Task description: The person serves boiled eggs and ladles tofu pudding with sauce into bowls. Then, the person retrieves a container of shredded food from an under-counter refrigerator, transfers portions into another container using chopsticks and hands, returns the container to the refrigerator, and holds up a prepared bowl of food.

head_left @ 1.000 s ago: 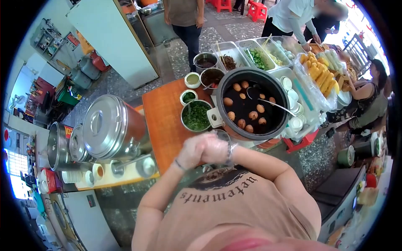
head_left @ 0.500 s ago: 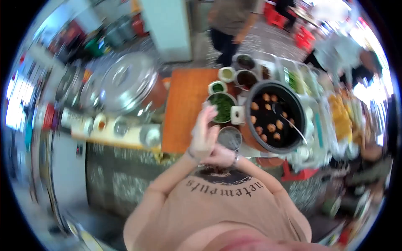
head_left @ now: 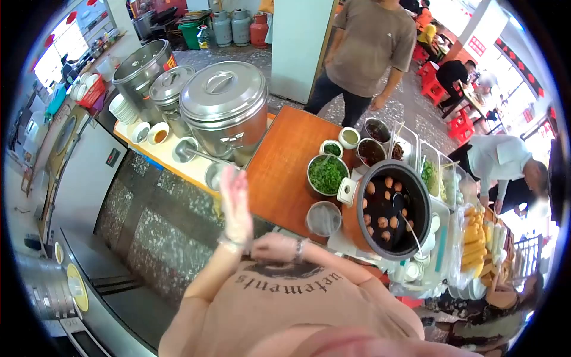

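Observation:
My left hand (head_left: 236,205), in a thin clear glove, is raised with its fingers stretched out, left of the wooden tabletop (head_left: 284,172). It holds nothing. My right hand (head_left: 272,247) is curled close beside my left wrist, in front of my shirt; what its fingers grip, if anything, is hidden. Ahead of my right hand stands a clear round container (head_left: 323,219). Beyond it are a bowl of chopped greens (head_left: 328,174) and a large dark pot (head_left: 358,223) with brown eggs in dark liquid and a ladle.
Lidded steel pots (head_left: 223,98) and a ladle in a bowl (head_left: 185,150) stand on the left counter. A person (head_left: 369,47) stands beyond the tabletop. Trays of vegetables (head_left: 429,172) and yellow fried sticks (head_left: 473,241) are at right, where another person (head_left: 499,157) bends over.
The view has turned left. My hands, earlier clasped together, have come partly apart; my left hand is now raised with fingers straight, my right curled at the left wrist.

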A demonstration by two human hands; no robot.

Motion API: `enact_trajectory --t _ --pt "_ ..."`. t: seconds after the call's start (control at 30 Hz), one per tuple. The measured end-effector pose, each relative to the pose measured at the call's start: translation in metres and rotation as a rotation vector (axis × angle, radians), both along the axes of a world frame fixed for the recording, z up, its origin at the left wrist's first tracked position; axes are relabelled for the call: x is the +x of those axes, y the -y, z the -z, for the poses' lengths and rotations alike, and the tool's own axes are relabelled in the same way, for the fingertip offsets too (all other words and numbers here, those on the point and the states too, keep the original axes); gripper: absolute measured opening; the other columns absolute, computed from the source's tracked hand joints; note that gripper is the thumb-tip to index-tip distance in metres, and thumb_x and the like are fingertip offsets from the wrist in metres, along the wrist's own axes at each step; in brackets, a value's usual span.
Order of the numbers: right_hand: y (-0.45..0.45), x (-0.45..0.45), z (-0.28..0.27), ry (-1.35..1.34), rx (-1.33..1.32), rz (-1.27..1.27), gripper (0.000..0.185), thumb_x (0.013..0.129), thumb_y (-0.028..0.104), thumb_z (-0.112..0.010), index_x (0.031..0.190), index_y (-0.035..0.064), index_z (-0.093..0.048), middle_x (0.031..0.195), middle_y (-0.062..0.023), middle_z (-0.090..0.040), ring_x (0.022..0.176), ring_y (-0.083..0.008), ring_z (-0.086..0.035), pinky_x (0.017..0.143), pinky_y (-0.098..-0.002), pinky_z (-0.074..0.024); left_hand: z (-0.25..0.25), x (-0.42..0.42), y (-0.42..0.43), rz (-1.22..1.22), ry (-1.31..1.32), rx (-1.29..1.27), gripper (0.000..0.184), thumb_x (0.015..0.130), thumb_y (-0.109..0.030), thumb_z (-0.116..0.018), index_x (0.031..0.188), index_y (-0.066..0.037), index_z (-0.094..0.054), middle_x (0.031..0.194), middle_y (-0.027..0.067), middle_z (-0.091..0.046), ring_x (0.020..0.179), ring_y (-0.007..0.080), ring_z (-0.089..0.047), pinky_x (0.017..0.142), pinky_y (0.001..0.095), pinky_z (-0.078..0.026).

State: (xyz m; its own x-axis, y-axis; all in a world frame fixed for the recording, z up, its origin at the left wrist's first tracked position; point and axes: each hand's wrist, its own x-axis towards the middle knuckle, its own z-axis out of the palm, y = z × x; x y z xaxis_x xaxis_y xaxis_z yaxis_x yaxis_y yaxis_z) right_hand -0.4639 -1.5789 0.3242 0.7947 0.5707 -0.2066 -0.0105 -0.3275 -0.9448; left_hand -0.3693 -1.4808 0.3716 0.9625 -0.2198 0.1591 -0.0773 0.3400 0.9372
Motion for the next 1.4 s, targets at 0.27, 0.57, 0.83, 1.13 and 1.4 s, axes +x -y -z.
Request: enact_trajectory --t 0.27,0.57,0.83,1.13,1.4 --pt "-0.068 0.064 0.000 -0.079 -0.058 0.280 0.025 0.091 0.030 -0.054 0.098 0.0082 -0.062 0.091 -0.0079 -0.068 0.088 -0.0184 -0.065 0.081 -0.0336 -0.0499 -0.016 0.077 -0.149 -0.455 -0.099 -0.083 0.071 0.095 -0.042 -0.043 0.148 -0.007 -0.013 0.152 0.0226 -0.010 0.140 0.0364 -0.017 0.116 0.0480 -0.013" --pt "-0.208 0.176 -0.008 0.162 0.035 0.295 0.085 0.087 0.039 -0.062 0.149 0.0105 -0.012 0.154 -0.0210 -0.009 0.142 -0.0342 -0.014 0.116 -0.0397 -0.0168 -0.014 0.153 -0.418 -0.840 -0.160 -0.358 0.073 0.093 -0.047 -0.044 0.149 -0.012 -0.014 0.155 0.0160 -0.009 0.144 0.0307 -0.005 0.114 0.0579 -0.009" --pt "-0.245 0.225 -0.006 0.124 -0.001 0.276 0.086 0.087 0.035 -0.062 0.148 0.0053 -0.010 0.153 -0.0211 -0.013 0.134 -0.0319 -0.034 0.112 -0.0378 -0.0259 0.000 0.136 -0.475 -0.877 -0.242 -0.115 0.078 0.096 -0.049 -0.039 0.149 -0.007 0.000 0.154 0.0237 0.003 0.143 0.0348 -0.001 0.115 0.0544 -0.007" --pt "-0.266 0.332 0.001 0.083 0.087 0.536 0.086 0.086 0.018 -0.065 0.148 0.0043 -0.007 0.147 -0.0218 -0.023 0.116 -0.0266 -0.053 0.099 -0.0373 -0.0450 0.033 0.125 -0.477 -0.685 -0.558 0.130 0.081 0.093 -0.053 -0.042 0.150 -0.011 -0.001 0.154 0.0223 -0.002 0.142 0.0372 -0.007 0.114 0.0538 -0.010" --pt "-0.283 0.474 0.010 0.098 0.065 0.724 0.075 0.085 0.016 -0.065 0.146 0.0073 -0.021 0.113 -0.0172 -0.057 0.101 -0.0215 -0.059 0.087 -0.0333 -0.0505 0.032 0.266 -0.451 -0.643 -0.573 -0.156 0.070 0.097 -0.038 -0.038 0.149 -0.004 -0.005 0.152 0.0233 -0.010 0.140 0.0373 -0.018 0.115 0.0475 -0.020"
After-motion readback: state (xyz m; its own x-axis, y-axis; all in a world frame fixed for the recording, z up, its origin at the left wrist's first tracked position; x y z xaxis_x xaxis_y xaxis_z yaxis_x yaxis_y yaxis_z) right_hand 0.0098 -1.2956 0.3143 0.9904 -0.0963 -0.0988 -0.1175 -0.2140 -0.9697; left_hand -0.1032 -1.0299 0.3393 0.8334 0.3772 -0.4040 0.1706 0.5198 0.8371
